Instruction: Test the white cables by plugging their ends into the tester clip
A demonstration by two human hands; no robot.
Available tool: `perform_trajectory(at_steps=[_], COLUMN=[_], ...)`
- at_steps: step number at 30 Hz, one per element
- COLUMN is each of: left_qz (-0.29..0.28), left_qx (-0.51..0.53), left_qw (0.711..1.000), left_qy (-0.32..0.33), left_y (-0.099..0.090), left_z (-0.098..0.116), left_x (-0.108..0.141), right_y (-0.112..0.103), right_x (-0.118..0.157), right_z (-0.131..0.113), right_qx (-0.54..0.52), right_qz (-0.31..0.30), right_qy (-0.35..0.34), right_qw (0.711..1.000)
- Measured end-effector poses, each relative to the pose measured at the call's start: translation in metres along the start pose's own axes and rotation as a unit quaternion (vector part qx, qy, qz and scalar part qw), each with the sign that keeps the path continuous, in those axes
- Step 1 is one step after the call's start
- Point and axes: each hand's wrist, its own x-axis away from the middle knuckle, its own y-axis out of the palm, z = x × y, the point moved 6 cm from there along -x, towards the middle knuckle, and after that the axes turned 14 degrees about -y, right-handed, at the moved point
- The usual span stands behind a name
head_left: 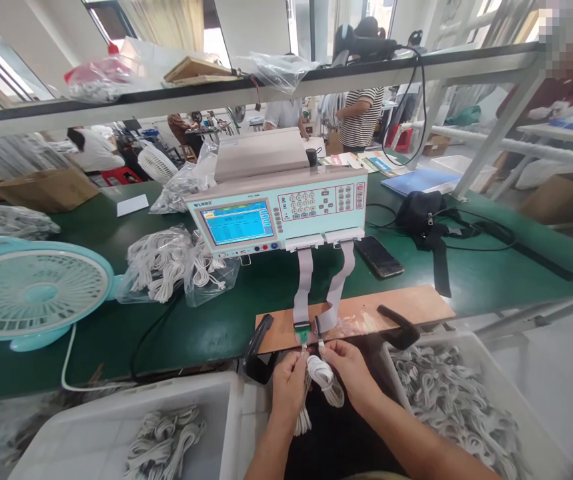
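Note:
My left hand (289,375) is closed in a pinch on one plug end of a coiled white cable (325,380), right at a small green circuit board (303,335). The other plug end is pinched in my right hand (347,365), close to the dark connector (320,325) of the second ribbon. Between my hands the cable bundle hangs down over the table's front edge. Two grey ribbon cables (305,283) run from these connectors up to a benchtop tester (322,200) with a lit blue screen. Whether the plugs are fully seated I cannot tell.
A wooden board (366,312) lies at the table edge, with black clamps (259,350) on it. White bins of coiled cables stand left (239,427) and right (511,400). A phone (380,257), a turquoise fan (41,292) and bagged cables (159,263) rest on the green table.

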Motion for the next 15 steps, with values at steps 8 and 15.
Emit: perform_trajectory(at_steps=[8, 15], left_qz=[-0.008, 0.033], left_qx=[0.051, 0.088], left_qw=[0.998, 0.996], left_qy=[-0.021, -0.008], left_y=[0.005, 0.005], left_z=[-0.001, -0.004], left_x=[0.002, 0.004], right_y=[0.004, 0.011], right_x=[0.003, 0.006], right_z=[-0.002, -0.006], right_qx=[-0.008, -0.013], right_qz=[-0.013, -0.051], right_qy=[0.005, 0.01], right_qw=[1.0, 0.999])
